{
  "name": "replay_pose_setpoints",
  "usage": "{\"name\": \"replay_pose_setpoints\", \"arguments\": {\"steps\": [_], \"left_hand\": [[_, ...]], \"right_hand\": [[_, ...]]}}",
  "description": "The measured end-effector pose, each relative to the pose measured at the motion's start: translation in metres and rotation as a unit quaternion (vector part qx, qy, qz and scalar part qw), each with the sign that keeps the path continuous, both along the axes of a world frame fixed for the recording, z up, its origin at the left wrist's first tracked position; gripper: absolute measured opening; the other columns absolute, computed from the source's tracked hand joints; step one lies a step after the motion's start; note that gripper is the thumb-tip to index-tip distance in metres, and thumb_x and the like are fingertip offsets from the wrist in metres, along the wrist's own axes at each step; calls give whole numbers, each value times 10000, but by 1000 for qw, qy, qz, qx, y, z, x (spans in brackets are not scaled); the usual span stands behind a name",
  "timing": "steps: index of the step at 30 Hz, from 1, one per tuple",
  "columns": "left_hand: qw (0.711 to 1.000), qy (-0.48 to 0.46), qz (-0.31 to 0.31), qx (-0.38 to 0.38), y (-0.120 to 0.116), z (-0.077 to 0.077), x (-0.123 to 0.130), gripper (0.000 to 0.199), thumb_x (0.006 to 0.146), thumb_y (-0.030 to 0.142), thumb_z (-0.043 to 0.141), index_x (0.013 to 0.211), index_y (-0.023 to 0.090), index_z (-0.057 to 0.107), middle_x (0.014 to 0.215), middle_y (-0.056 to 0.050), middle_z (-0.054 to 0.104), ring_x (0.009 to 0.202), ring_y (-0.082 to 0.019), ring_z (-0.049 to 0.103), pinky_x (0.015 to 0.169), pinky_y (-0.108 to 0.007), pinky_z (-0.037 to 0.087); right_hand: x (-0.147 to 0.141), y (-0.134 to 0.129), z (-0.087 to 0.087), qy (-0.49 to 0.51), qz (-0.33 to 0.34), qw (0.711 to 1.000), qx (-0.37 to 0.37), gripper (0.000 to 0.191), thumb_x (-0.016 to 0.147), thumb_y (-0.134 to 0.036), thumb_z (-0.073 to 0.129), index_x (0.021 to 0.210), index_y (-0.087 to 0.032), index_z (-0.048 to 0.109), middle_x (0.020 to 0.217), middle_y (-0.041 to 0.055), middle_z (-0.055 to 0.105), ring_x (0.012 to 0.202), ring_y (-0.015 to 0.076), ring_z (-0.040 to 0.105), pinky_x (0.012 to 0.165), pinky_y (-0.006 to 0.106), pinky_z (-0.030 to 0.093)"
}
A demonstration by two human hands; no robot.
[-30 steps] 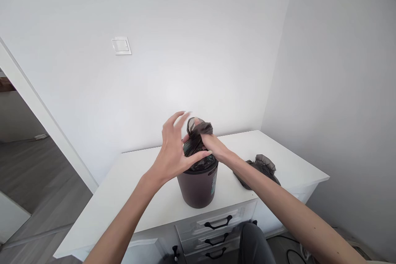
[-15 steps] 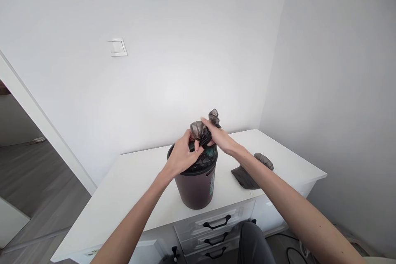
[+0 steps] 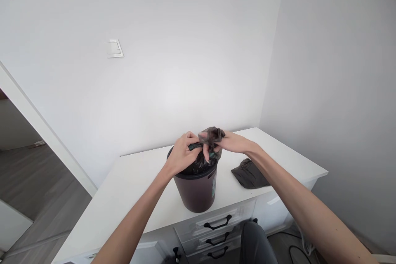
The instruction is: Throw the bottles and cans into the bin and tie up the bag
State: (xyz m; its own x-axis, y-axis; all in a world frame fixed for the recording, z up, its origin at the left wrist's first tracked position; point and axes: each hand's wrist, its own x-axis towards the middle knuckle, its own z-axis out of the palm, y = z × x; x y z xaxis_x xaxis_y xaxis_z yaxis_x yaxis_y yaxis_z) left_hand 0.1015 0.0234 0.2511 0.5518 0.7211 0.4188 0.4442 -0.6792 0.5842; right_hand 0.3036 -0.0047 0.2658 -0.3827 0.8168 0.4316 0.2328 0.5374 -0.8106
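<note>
A dark purple bin [image 3: 196, 194] with a black rim stands on the white cabinet top. Inside it shows a crumpled black plastic bag [image 3: 201, 165], its gathered top pulled up above the rim. My left hand [image 3: 182, 152] pinches the bag over the left side of the opening. On the other side, my right hand [image 3: 230, 142] has its fingers in the bag's loose end, which partly covers them. A folded black bag [image 3: 250, 174] lies on the cabinet to the right of the bin, close to my right forearm.
The white cabinet [image 3: 139, 181] has drawers with black handles [image 3: 218, 222] below its front edge. My knee [image 3: 256, 243] is close under it. A light switch [image 3: 114, 48] is on the wall behind. Cables [image 3: 298, 247] lie at the lower right, and a doorway is at the left.
My right hand has moved down and slightly right, and the bag's loose end has come down with it. My left hand has stayed nearly in place on the bag.
</note>
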Motion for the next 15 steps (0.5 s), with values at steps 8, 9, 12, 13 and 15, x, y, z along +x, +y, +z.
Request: {"name": "replay_pose_setpoints", "arguments": {"steps": [8,9,12,13,15], "left_hand": [[998,-51,39,10,7,4,0,115,832,194,562,816,242,666,1000,-36,610,943,-208,630,897,-362,521],[997,-55,49,22,5,4,2,101,839,195,559,807,241,643,998,-36,608,947,-210,628,881,-360,520],[996,-50,49,58,-4,6,6,78,847,192,555,804,237,602,1016,-40,610,956,-214,619,787,-337,509],[996,-44,42,64,-7,6,7,74,847,190,555,821,238,604,1030,-42,613,945,-212,616,732,-325,497],[997,-33,32,69,-10,7,7,88,843,180,555,861,238,618,1058,-47,624,919,-209,614,661,-314,472]], "right_hand": [[12,-1,-5,-116,-21,983,141,393,758,-92,503,1070,-260,674,920,12,707,823,205,638,725,307,472],[12,2,-9,-107,-54,981,150,461,716,-69,495,1103,-270,643,900,-1,686,798,196,625,710,299,463],[9,11,-22,-79,-133,975,161,490,655,-55,483,1080,-282,570,845,-26,623,743,181,586,668,282,441],[7,13,-26,-68,-152,973,162,449,654,-62,484,1040,-280,557,843,-26,616,732,179,585,654,279,435],[1,16,-32,-39,-182,970,157,354,668,-81,497,962,-273,538,850,-21,624,694,173,598,609,273,422]]}}
